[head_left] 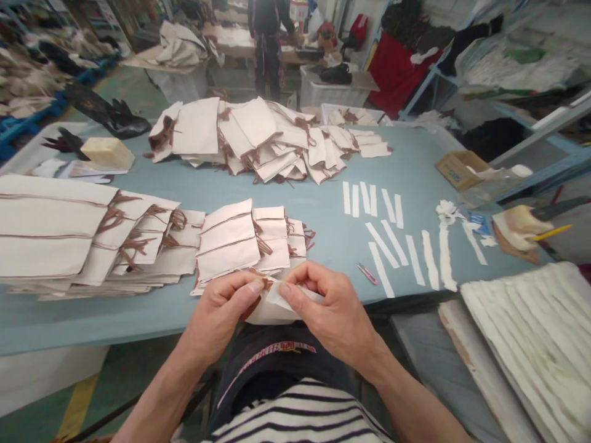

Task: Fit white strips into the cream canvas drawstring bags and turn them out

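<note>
My left hand (222,312) and my right hand (329,309) are both pinched on one cream fabric piece (273,307) with brown cord, held just off the near edge of the blue-grey table (323,184). The fingertips meet at the piece's top edge, where a small white strip sits under my right thumb. Right behind my hands lies a small stack of like fabric pieces (249,240). A long overlapping stack of them (83,231) runs to the left.
A loose heap of fabric pieces (272,141) lies at the table's far side. White tape strips (392,240) and a small pink tool (367,273) lie to the right. A cardboard box (462,169) sits at the right edge. A person (268,37) stands far back.
</note>
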A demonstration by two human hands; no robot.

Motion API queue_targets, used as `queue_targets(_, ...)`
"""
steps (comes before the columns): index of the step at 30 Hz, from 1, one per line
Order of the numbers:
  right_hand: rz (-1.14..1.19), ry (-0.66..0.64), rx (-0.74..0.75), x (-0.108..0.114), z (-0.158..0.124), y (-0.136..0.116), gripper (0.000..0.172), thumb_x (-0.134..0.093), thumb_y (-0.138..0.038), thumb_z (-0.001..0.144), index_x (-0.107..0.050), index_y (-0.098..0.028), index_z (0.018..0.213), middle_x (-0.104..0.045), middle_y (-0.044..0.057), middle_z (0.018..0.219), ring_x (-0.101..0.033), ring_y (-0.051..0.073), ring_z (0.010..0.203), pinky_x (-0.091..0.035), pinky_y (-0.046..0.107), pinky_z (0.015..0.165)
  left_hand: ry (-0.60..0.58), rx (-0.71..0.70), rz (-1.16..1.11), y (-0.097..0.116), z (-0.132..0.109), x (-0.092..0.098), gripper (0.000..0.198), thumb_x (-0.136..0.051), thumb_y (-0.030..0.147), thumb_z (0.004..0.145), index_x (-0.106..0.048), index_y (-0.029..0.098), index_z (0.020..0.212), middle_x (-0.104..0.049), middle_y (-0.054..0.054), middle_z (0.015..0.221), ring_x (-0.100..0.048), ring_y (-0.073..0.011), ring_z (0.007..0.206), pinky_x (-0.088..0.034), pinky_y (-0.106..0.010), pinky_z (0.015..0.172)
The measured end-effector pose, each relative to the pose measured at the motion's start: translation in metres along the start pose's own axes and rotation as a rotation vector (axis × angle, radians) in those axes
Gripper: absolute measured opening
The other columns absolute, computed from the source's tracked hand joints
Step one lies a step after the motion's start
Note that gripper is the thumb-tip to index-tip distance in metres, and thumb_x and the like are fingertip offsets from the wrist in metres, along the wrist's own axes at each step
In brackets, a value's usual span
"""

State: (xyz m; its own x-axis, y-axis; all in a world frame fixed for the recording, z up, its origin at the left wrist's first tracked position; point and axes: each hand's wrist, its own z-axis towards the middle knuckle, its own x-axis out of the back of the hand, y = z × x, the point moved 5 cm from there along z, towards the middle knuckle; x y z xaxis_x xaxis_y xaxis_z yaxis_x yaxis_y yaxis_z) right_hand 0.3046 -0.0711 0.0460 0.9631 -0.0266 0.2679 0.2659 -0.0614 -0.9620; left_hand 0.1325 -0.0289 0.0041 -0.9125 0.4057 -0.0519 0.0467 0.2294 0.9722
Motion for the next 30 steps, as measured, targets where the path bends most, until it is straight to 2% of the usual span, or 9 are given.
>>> queue_targets(7,-0.071,0.039,-0.030,0.002,0.003,0.003,0.021,-0.065,-0.040,0.092,-0.066,-0.021,0.085,-0.063,-0.002,0.066,-0.054,0.013,0.058,-0.037,0.022,0.051,0.016,0.002,-0.059,0.001,0.002,-0.009,0.039,-0.068,0.043,0.089,-0.059,0.018,0.061,-0.040,0.004,0.058,-0.031,-0.0115,0.055,-0.025,-0.026,0.051)
queue_targets(17,-0.157,0.114,-0.032,-0.008,0.003,0.012,0.023,-0.065,-0.043,0.092,-0.064,-0.022,0.082,-0.057,-0.005,0.060,-0.049,0.012,0.052,-0.033,0.023,0.051,0.062,0.006,-0.051,-0.005,0.001,-0.004,0.038,-0.069,0.041,0.087,-0.059,0.019,0.059,-0.038,0.005,0.056,-0.029,-0.0115,0.054,-0.024,-0.027,0.051)
queue_targets(21,-0.231,0.167,0.010,-0.012,0.002,0.011,0.023,-0.064,-0.042,0.094,-0.065,-0.023,0.081,-0.059,-0.005,0.058,-0.049,0.011,0.049,-0.033,0.024,0.052,0.090,0.014,-0.057,-0.008,0.001,-0.002,0.036,-0.070,0.041,0.087,-0.061,0.018,0.060,-0.040,0.005,0.057,-0.030,-0.0114,0.055,-0.024,-0.026,0.051)
queue_targets(25,-0.345,0.263,0.105,-0.015,0.003,0.011,0.020,-0.066,-0.038,0.095,-0.068,-0.023,0.082,-0.064,-0.004,0.058,-0.054,0.012,0.049,-0.035,0.024,0.054,0.153,0.033,-0.092,-0.009,0.004,-0.003,0.031,-0.073,0.038,0.081,-0.063,0.017,0.061,-0.042,0.005,0.057,-0.032,-0.0111,0.055,-0.026,-0.025,0.050)
queue_targets(30,-0.525,0.324,0.240,-0.020,0.004,0.014,0.021,-0.063,-0.035,0.100,-0.071,-0.022,0.085,-0.065,-0.002,0.057,-0.054,0.013,0.048,-0.032,0.026,0.054,0.194,0.041,-0.118,-0.007,0.009,-0.006,0.034,-0.073,0.035,0.076,-0.055,0.019,0.053,-0.040,0.005,0.053,-0.030,-0.0104,0.053,-0.026,-0.025,0.050)
